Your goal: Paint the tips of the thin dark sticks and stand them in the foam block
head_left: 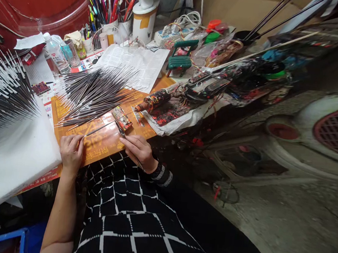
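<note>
Thin dark stick sits pinched between the thumb and fingertips of the left hand, its far end pointing up and to the right over an orange printed board. The right hand is closed around a slim dark rod, though the fingers hide much of it and its exact hold is hard to make out. The 2 hands are apart, with a small paint-crusted block lying on the board just beyond the right hand. A fanned heap of long, needle-thin grey sticks lies on the board's far part. To the left, a white foam block bristles with black white-tipped sticks. Farther back are a printed white paper sheet, a green miniature chair and a paint-spattered white cloth.
</note>
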